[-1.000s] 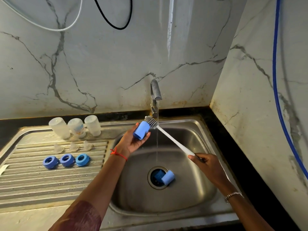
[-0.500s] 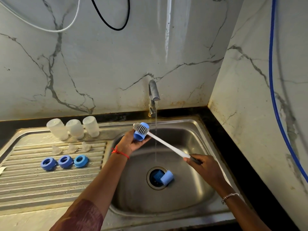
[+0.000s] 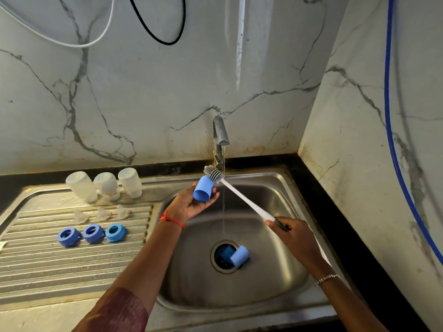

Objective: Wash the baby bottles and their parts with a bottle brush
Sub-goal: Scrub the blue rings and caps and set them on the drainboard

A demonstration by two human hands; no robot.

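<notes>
Moved: grey-bristled white-handled bottle brush (image 3: 244, 200) head, from left side of light-blue cylindrical plastic cap (image 3: 202, 192) to its far end, beside water stream. Right hand (image 3: 294, 236) over steel sink (image 3: 239, 305), fingers curled round handle end. Left hand (image 3: 191, 204) palm up, fingers gripping cap.

No readable text, label, brand or number shows anywhere — bottles, caps and walls alike are unmarked.
</notes>
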